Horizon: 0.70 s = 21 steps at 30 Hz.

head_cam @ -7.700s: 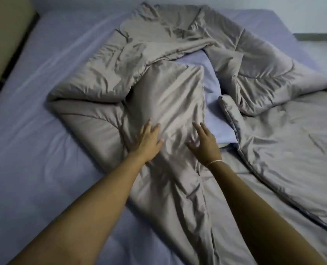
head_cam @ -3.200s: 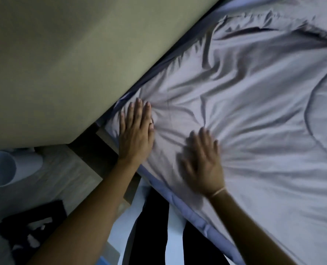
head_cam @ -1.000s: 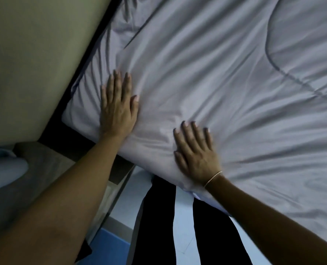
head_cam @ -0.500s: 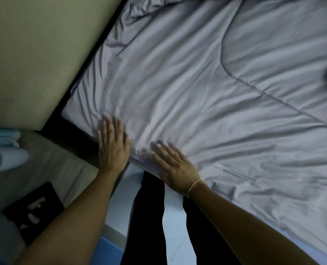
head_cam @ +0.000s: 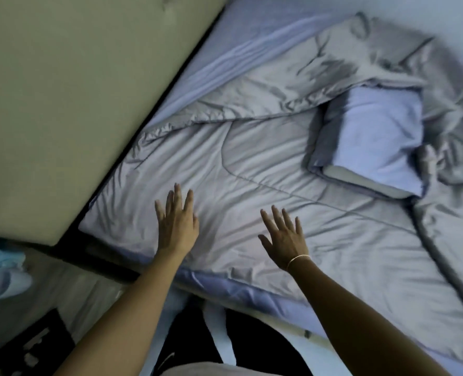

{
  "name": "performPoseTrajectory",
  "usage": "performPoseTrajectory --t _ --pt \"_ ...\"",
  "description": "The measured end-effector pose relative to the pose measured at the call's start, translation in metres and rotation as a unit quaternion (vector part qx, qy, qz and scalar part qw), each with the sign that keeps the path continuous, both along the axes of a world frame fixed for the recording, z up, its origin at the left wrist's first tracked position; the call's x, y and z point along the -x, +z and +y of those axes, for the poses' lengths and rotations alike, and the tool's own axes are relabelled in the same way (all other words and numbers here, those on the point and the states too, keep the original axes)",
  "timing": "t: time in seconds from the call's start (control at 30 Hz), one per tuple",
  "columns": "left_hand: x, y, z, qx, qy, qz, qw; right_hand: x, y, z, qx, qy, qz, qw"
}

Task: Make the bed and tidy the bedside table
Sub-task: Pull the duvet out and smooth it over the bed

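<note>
A grey quilted duvet lies spread over the near corner of the bed, still bunched and folded further back and to the right. A lilac pillow sits in a gap of the folded duvet. The lilac sheet shows along the bed's near edge. My left hand is flat with straight fingers on or just over the duvet near the corner. My right hand is beside it, fingers spread, holding nothing.
A beige padded headboard fills the upper left. Below it at the left are the bedside table's pale top, a light blue and white object and a dark object. My dark trousers show at the bottom.
My view lifted, bringing the pillow and bunched duvet into sight. Both hands moved from the duvet's edge at the bed corner further onto it, the right hand swinging out to the right.
</note>
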State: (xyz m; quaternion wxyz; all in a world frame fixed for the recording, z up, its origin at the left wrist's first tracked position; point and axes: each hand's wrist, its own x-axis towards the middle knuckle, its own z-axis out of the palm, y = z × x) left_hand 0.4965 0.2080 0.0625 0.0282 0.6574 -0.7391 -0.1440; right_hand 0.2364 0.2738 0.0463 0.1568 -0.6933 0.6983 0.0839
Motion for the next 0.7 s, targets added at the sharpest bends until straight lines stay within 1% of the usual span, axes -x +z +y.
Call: performPoseTrajectory --t 0.1,0.23,0.4,0.47,0.6,0.7 --pt "0.026 0.026 0.001 0.006 -0.050 0.017 0.999 0.027 0.037 0.022 0.025 -0.058 0.021 0.998" --pt "0.063 0.050 0.001 -0.001 -0.131 0.025 0.991 0.053 0.073 0.062 0.032 -0.171 0.048 0.984" --pt "0.101 0.072 0.016 0.013 -0.226 0.028 0.974 0.064 0.097 0.112 0.056 -0.264 0.052 0.961" --pt "0.115 0.079 0.022 0.016 -0.254 0.022 0.967 0.069 0.105 0.127 0.061 -0.299 0.049 0.951" --pt "0.147 0.095 0.033 0.030 -0.297 0.039 0.954 0.086 0.117 0.156 0.069 -0.351 0.056 0.932" --pt "0.183 0.111 0.040 0.050 -0.325 0.046 0.943 0.112 0.131 0.175 0.087 -0.382 0.065 0.918"
